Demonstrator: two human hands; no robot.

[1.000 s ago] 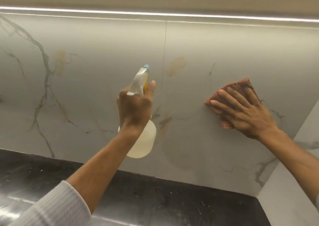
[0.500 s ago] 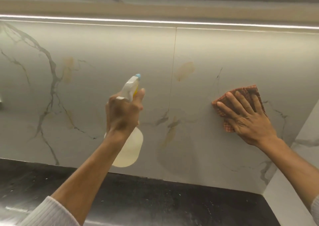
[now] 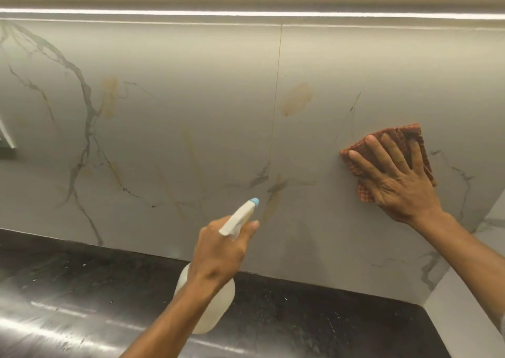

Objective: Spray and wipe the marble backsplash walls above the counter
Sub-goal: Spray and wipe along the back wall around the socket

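Marble backsplash (image 3: 191, 98), pale with grey veins, is rising behind a dark polished counter (image 3: 68, 289) and glowing under a light strip (image 3: 246, 13) that is running along its top edge. A thin vertical seam (image 3: 277, 98) is dividing it into two slabs, and a yellowish patch (image 3: 296, 98) is showing just right of that seam.

The left hand (image 3: 218, 253) is wrapping its fingers round the neck of a spray bottle (image 3: 213, 308), with the forefinger lying forward by the trigger. It is tilting the bottle so the blue-tipped nozzle (image 3: 254, 201) is aiming up at the lower wall near the seam, probably to wet the stretch beside the one being wiped. The bottle's body is hanging below the wrist over the counter. It is translucent and looking pale inside, but how much liquid it is holding I cannot tell.

The right hand (image 3: 399, 182) is lying flat with fingers straight and spread, pressing a folded reddish checked cloth (image 3: 396, 136) against the right slab, near the corner with the side wall (image 3: 470, 303). The spread palm is likely giving even pressure over the whole pad, so the cloth is not bunching as it is rubbing
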